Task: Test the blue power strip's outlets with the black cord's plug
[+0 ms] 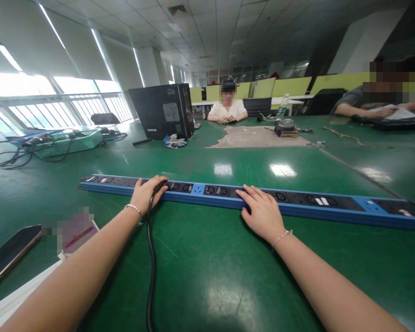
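Note:
A long blue and black power strip (180,196) lies across the green table in front of me, its sockets facing up. My left hand (145,193) is closed around the plug end of a black power cord (152,258), held against the strip left of its middle. Fingers hide most of the plug, so how deep it sits in a socket cannot be seen. The cord hangs from there toward the near edge. Right of the middle, my right hand (261,210) rests on the strip with its fingers stretched over the top, steadying nothing else.
A black computer case (159,113) stands at the back, gloves (174,141) beside it. A green basket (72,143) with cables sits at the left. Near my left arm lie a phone-like dark object (10,253) and papers. Two people sit across the table; a bottle (282,108) stands between them.

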Available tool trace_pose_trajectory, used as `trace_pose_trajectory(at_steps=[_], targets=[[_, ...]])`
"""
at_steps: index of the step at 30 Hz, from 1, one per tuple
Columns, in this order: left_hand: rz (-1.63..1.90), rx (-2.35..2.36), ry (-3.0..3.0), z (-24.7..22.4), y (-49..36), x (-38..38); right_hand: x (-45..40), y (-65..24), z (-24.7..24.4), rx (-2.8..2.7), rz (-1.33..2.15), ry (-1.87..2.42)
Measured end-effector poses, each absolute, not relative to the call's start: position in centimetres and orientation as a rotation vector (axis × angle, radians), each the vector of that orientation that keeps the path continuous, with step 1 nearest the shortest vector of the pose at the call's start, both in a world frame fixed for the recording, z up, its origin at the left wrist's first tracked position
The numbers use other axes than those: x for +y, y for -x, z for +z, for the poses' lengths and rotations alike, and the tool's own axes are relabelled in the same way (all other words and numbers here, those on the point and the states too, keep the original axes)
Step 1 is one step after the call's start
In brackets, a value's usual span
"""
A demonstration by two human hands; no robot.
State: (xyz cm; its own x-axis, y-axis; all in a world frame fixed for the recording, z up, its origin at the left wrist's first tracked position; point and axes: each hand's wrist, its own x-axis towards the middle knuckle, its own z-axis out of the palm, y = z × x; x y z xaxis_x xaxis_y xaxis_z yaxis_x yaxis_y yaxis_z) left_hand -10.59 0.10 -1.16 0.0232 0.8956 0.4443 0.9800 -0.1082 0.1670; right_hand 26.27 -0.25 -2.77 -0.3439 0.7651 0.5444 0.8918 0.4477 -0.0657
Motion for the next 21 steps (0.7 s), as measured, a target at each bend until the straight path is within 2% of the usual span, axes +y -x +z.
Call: trace_pose_trajectory(at_steps=[11,18,21], targets=[[-0.716,-1.868,2.22,-1.12,11.19,0.0,-0.3,-26.24,-2.73,-2.201,-0.329,1.379],[-0.619,-1.97,2.13,-1.01,10.98,-0.05,-0.25,-26.3,-2.83,-2.201,-0.325,1.378],[-0.682,-1.992,2.08,-1.17,10.82,0.14,-0.24,-26.32,-2.79,-2.204,-0.326,1.371]])
